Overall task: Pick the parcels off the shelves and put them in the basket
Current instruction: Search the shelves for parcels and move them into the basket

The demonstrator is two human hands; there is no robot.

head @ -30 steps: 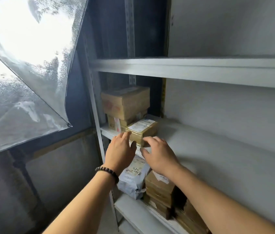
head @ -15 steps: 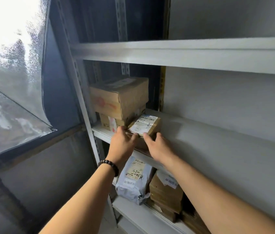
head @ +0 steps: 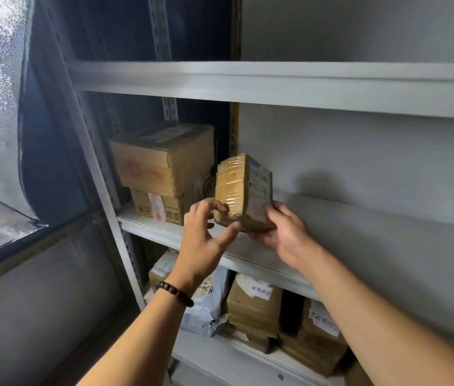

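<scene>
So at this point we had the small taped parcel (head: pixel 244 190) up in the air. It was stood on end just above the middle shelf (head: pixel 373 215) and clear of it, a bit right of the two stacked cartons (head: pixel 161 162) at the far left end. Both hands were on it. Our left hand (head: pixel 203 235) pinched the lower left corner between thumb and curled fingers. Our right hand (head: pixel 287 238) cupped the bottom right edge, fingers up the label side.

Handling-wise, we reckoned it was light, since a corner pinch and a loose cup seemed to be enough. The cardboard looked stiff, so it shouldn't squash. The catch was the clear tape (head: pixel 231 185) wrapped over the side facing us: glossy, probably slick under fingertips. We'd have gone for a grip across the two broad faces, or a palm flat underneath, rather than trusting that corner. No idea if the contents were fragile.

The basket wasn't in view, so the carry was yet to do. More sat on the lower shelf (head: pixel 214 358): a grey mailer bag (head: pixel 206 313), soft-looking, and some brown boxes (head: pixel 253 305).
</scene>
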